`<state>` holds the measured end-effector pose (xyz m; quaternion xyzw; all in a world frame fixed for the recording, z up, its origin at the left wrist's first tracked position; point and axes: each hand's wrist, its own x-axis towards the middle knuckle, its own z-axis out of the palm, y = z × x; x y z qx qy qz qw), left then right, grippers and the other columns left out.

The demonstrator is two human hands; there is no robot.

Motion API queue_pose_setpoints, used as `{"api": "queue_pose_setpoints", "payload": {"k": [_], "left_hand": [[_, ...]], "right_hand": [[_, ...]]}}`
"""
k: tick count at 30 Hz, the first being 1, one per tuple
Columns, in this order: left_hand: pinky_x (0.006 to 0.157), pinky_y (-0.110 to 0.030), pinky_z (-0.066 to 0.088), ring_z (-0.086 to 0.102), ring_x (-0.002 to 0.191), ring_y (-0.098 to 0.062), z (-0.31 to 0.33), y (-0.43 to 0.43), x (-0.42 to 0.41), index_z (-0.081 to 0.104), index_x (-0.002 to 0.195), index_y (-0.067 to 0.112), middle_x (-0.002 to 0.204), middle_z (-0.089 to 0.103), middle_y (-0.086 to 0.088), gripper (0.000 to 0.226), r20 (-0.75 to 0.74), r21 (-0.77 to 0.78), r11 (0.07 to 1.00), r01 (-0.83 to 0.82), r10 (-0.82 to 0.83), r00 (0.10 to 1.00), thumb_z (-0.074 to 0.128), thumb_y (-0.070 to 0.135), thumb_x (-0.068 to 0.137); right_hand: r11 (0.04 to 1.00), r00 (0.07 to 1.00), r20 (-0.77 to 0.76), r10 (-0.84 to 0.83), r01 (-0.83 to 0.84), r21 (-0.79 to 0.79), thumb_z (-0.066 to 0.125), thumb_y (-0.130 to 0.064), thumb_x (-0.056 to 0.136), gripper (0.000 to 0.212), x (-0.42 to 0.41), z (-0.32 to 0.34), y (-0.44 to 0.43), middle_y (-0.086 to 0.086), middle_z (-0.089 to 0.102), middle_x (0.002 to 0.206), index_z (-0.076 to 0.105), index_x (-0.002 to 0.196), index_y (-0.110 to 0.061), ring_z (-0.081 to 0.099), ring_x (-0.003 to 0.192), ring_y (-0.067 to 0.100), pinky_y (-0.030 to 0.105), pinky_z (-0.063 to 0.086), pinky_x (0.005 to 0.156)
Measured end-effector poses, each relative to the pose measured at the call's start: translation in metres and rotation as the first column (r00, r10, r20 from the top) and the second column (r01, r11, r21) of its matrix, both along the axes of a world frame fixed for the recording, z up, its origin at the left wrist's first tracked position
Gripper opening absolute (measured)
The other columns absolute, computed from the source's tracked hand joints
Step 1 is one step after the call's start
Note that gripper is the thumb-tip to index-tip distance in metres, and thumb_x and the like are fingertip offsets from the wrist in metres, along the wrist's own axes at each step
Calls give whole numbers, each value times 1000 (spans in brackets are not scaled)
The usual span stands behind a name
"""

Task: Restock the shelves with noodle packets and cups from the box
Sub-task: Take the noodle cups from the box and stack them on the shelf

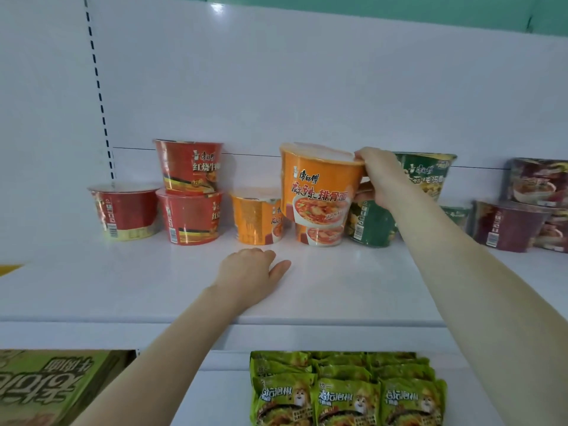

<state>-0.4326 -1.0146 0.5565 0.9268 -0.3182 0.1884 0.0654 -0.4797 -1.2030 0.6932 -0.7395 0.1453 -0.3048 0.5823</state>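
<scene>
Right hand [381, 176]: grips the orange cup [319, 186] at its rim, fingers curled over the lid edge and thumb on the side.
Orange cup: tilted, on top of a second orange cup [321, 235], midway along the shelf [123, 287] toward its back.
Left hand [252, 272]: palm down on the shelf nearer the front edge, holding nothing, thumb spread.
Neighbours: red cups [190, 216] to the left, green cups [372, 222] just right.
Below: green packets [347, 392]; a box [46, 385] at the left.

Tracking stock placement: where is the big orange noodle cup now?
Head view, middle of the upper shelf: the right hand holds the orange cup tilted over a second orange cup, green cups to its right.
</scene>
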Motion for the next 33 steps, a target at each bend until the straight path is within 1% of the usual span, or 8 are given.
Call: {"api": "queue_pose_setpoints", "payload": {"k": [6, 11, 18, 21, 23, 27, 31, 33], "left_hand": [[96, -40, 42, 52, 112, -22, -12, 0, 15, 59, 113, 14, 119, 60, -4, 54, -214, -55, 998, 39, -50, 976, 29, 55, 93], [98, -38, 40, 50, 113, -21, -12, 1, 15, 56, 117, 14, 120, 58, -2, 49, -223, -46, 998, 33, -43, 974, 34, 50, 94], [96, -37, 41, 52, 109, -19, -12, 3, 14, 57, 114, 14, 116, 60, -2, 57, -224, -43, 999, 25, -34, 974, 29, 57, 89], [95, -37, 42, 53, 107, -19, -12, 3, 12, 58, 111, 15, 114, 60, -1, 67, -231, -42, 999, 29, -38, 972, 20, 60, 79], [97, -37, 40, 52, 111, -19, -11, 3, 11, 58, 113, 16, 118, 59, -1, 62, -246, -41, 999, 19, -29, 969, 24, 60, 85], [102, -34, 37, 47, 119, -17, -6, 3, 7, 55, 121, 16, 126, 55, -2, 48, -254, -31, 999, 8, -16, 967, 34, 50, 94], [104, -32, 35, 46, 121, -15, -3, 2, 4, 53, 124, 18, 129, 54, -1, 48, -284, -14, 1000, -1, -3, 959, 33, 50, 95], [104, -31, 35, 46, 121, -15, -1, 2, 3, 53, 124, 18, 130, 53, -1, 49, -284, -8, 1000, -3, 0, 959, 32, 50, 95]], "right_hand": [[1000, 999, 33, 7, -7, -11, 38, -15, 91, 6, 47, 14, 7, 13, 48, 91, 42, 90, -10, 58, 85, 30, 39, 54, 67], [1000, 1000, 11, -4, 5, -16, 36, -12, 89, 9, 78, 23, 6, 9, 47, 79, 44, 92, -9, 59, 92, 36, 39, 52, 62], [1000, 999, -46, 9, -9, -14, 34, -10, 90, 12, 105, 24, 0, 9, 45, 77, 44, 95, -7, 56, 99, 39, 50, 53, 78], [1000, 998, -56, 18, -18, 1, 34, -9, 90, 13, 112, 24, -4, 13, 48, 89, 44, 98, -7, 54, 94, 38, 48, 51, 72], [1000, 998, -55, 19, -18, 9, 35, -8, 90, 14, 117, 24, -7, 15, 48, 97, 44, 99, -6, 53, 92, 38, 48, 50, 70], [999, 998, -64, 22, -20, 32, 38, -7, 88, 13, 126, 23, -12, 19, 51, 106, 45, 99, -5, 54, 104, 42, 50, 52, 83], [999, 995, -95, 12, -9, 38, 36, -8, 89, 19, 131, 22, -15, 21, 52, 112, 47, 104, -5, 54, 106, 43, 50, 51, 75], [1000, 993, -121, 11, -7, 27, 36, -8, 90, 20, 134, 23, -16, 22, 53, 117, 47, 106, -4, 54, 107, 43, 50, 52, 79]]}}
